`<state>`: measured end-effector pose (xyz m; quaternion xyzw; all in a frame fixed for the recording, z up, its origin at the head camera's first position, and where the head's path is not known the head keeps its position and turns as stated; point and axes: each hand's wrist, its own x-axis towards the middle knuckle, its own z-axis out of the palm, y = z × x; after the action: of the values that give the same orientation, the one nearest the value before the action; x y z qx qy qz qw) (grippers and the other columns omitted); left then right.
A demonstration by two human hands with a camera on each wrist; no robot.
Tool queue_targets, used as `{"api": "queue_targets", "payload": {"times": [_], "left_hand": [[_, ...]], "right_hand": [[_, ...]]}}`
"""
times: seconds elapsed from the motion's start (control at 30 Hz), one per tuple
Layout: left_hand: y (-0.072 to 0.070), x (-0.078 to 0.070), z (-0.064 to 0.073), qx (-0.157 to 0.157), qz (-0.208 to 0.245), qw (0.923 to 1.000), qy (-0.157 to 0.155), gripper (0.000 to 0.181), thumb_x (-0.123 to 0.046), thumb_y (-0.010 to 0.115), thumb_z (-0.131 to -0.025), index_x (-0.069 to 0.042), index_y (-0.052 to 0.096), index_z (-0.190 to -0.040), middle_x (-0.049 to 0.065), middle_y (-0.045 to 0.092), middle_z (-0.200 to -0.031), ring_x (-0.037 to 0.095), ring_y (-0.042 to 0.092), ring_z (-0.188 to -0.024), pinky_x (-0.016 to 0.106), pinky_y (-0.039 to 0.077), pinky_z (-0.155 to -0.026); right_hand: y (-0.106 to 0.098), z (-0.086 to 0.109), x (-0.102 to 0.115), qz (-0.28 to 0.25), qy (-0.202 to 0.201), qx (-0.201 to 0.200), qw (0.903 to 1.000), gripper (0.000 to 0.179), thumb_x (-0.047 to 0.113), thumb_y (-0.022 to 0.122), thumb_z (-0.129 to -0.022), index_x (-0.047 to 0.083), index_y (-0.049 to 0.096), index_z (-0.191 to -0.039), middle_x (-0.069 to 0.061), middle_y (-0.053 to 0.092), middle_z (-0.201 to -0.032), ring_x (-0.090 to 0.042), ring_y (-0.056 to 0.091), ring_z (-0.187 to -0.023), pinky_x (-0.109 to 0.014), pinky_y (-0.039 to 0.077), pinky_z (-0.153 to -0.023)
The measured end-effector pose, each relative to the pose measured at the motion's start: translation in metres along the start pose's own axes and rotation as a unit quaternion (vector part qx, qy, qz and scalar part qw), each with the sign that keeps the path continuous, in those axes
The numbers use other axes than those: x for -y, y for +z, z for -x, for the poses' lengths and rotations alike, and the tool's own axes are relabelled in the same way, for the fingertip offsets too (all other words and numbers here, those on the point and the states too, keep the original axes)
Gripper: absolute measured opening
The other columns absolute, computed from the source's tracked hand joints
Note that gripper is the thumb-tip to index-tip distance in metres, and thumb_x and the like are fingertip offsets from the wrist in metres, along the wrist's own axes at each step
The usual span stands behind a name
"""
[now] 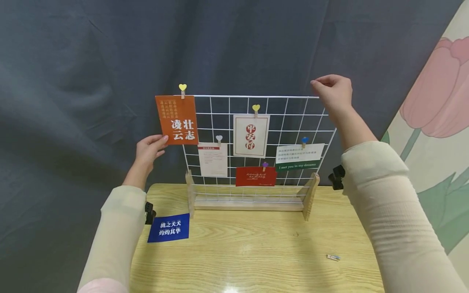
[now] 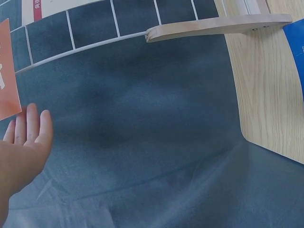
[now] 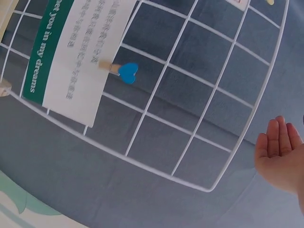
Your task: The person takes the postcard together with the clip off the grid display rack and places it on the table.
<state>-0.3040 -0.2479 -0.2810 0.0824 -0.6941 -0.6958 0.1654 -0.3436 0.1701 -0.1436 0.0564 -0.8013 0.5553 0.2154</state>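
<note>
An orange card [image 1: 176, 120] with white characters hangs by a yellow heart clothespin [image 1: 182, 90] at the top left of the white wire grid [image 1: 220, 105]. My left hand [image 1: 150, 152] pinches the card's lower left corner, one digit showing over its front. In the left wrist view, fingertips of the left hand [image 2: 29, 142] meet the orange card's [image 2: 7, 80] bottom edge. Above the grid's top right corner is my right hand [image 1: 335, 91], fingers loosely bent and holding nothing; the right wrist view has that hand [image 3: 280, 154] beyond the top wire.
Clipped on the grid are a white card with red characters [image 1: 251, 136], a red-headed sheet [image 1: 213, 162], a red card [image 1: 255, 177] and a green-and-white card [image 1: 299, 156]. A blue card [image 1: 168, 228] and a small clothespin [image 1: 333, 257] lie on the wooden table [image 1: 234, 248].
</note>
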Motion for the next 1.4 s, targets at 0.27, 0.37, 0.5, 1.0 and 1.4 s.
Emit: {"api": "queue_targets", "payload": {"times": [0.27, 0.37, 0.5, 1.0, 1.4], "left_hand": [[-0.001, 0.005, -0.007, -0.003, 0.003, 1.0000, 0.005, 0.045, -0.020, 0.062, -0.080, 0.003, 0.048, -0.116, -0.002, 0.054, -0.089, 0.016, 0.055, -0.087, 0.031, 0.043, -0.080], [-0.005, 0.020, -0.024, -0.005, 0.018, 0.9998, 0.011, 0.048, -0.024, 0.066, -0.076, 0.000, 0.052, -0.115, 0.004, 0.057, -0.097, 0.018, 0.055, -0.089, 0.033, 0.044, -0.080], [-0.023, 0.075, -0.090, 0.021, 0.089, 0.9956, 0.023, 0.042, -0.023, 0.072, -0.070, -0.007, 0.060, -0.106, 0.005, 0.058, -0.100, 0.019, 0.057, -0.084, 0.033, 0.047, -0.074], [-0.024, 0.091, -0.115, -0.013, 0.096, 0.9952, 0.019, 0.038, -0.022, 0.074, -0.068, -0.007, 0.063, -0.101, 0.008, 0.058, -0.100, 0.020, 0.058, -0.082, 0.030, 0.051, -0.064], [0.004, 0.006, -0.016, -0.034, 0.051, 0.9979, 0.018, 0.034, -0.015, 0.065, -0.077, 0.002, 0.056, -0.106, 0.004, 0.053, -0.093, 0.014, 0.054, -0.078, 0.029, 0.047, -0.074]], "right_hand": [[0.010, 0.001, 0.006, -0.007, 0.003, 0.001, 1.0000, 0.021, 0.022, 0.059, -0.081, 0.006, 0.060, -0.094, 0.006, 0.050, -0.078, -0.006, 0.047, -0.073, -0.022, 0.038, -0.068], [0.014, 0.002, 0.008, -0.005, -0.006, 0.008, 0.9999, 0.023, 0.021, 0.058, -0.081, 0.004, 0.059, -0.096, 0.006, 0.050, -0.079, -0.006, 0.047, -0.074, -0.022, 0.038, -0.069], [0.021, 0.002, 0.012, 0.007, -0.005, 0.013, 0.9999, 0.028, 0.023, 0.058, -0.082, 0.002, 0.059, -0.101, 0.005, 0.050, -0.082, -0.007, 0.047, -0.076, -0.024, 0.039, -0.072], [0.059, 0.005, 0.034, 0.052, -0.016, 0.051, 0.9972, 0.036, 0.028, 0.053, -0.084, 0.003, 0.055, -0.110, -0.004, 0.049, -0.103, -0.015, 0.044, -0.095, -0.027, 0.039, -0.079], [0.088, 0.009, 0.044, 0.067, -0.040, 0.082, 0.9936, 0.036, 0.030, 0.052, -0.085, 0.004, 0.055, -0.110, -0.005, 0.050, -0.106, -0.015, 0.044, -0.095, -0.026, 0.039, -0.080]]}}
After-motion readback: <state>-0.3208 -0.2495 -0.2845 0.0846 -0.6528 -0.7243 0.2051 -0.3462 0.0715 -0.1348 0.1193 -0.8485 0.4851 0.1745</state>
